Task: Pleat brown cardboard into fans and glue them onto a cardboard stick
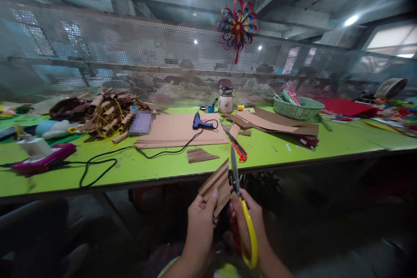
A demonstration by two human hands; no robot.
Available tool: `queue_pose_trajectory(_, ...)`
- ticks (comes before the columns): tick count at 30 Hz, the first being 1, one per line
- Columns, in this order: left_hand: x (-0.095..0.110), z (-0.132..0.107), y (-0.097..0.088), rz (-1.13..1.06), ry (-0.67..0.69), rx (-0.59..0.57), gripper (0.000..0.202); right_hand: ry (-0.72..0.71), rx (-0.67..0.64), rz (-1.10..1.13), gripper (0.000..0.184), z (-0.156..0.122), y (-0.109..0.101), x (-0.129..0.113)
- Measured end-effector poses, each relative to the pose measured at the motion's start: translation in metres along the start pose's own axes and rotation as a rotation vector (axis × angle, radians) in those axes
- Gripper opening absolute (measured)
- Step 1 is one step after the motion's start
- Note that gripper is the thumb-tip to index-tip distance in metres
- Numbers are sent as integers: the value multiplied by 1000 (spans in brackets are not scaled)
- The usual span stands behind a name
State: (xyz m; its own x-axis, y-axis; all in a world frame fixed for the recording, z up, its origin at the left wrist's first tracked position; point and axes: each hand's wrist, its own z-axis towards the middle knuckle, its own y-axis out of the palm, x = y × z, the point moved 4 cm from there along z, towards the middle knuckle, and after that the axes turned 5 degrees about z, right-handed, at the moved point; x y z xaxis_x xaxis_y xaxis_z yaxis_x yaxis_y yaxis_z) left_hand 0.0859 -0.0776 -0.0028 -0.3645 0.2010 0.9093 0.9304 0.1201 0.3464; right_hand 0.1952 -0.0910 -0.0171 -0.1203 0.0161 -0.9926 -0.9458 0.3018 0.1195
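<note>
Between thumb and fingers, my left hand [201,221] pinches a piece of brown corrugated cardboard [219,184], folded or angled, just off the table's front edge. My right hand [252,213] is closed around scissors [249,234] with yellow handles, the blades pointing up and away along the cardboard's right side. Whether the blades touch the cardboard I cannot tell. A cardboard offcut [200,155] lies on the green table [169,168] in front of my hands. Close to the scissor tips rests an orange utility knife [239,147].
A blue glue gun [202,121] sits on stacked cardboard sheets [169,132], its black cord running left to a purple power strip [48,159]. Rolled cardboard pieces [109,113] are heaped at left. Further right are more sheets [270,122] and a green basket [298,109]; a jar [225,100] stands behind.
</note>
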Motion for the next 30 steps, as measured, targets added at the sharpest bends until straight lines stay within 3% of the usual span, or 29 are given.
queue_pose_trajectory(3, 8, 2, -7, 59, 19, -55, 52, -253, 59, -353, 57, 42, -34, -36)
queue_pose_trajectory(6, 20, 7, -17, 179, 91, -71, 46, -433, 142, -811, 55, 107, -71, -77)
queue_pose_trajectory(10, 37, 20, -28, 298, 216, -83, 43, -389, 74, -1400, 46, 195, -97, -103)
queue_pose_trajectory(12, 43, 27, -34, 318, 262, -60, 44, -377, 49, -1452, 51, 221, -100, -106)
queue_pose_trajectory(15, 54, 34, -39, 366, 376, -44, 41, -388, 38, -1476, 50, 237, -98, -103)
queue_pose_trajectory(20, 72, 38, -39, 644, 594, 45, 23, -515, 94, -1429, 36, 211, -71, -111)
queue_pose_trajectory(23, 80, 36, -32, 911, 799, 122, 13, -634, -95, -919, 28, 163, -31, -115)
queue_pose_trajectory(27, 81, 30, -16, 1196, 1167, 106, 6, -419, -482, -440, 37, 95, 27, -96)
queue_pose_trajectory(30, 76, 25, -5, 1282, 1335, 0, 7, -269, -521, -223, 41, 68, 49, -82)
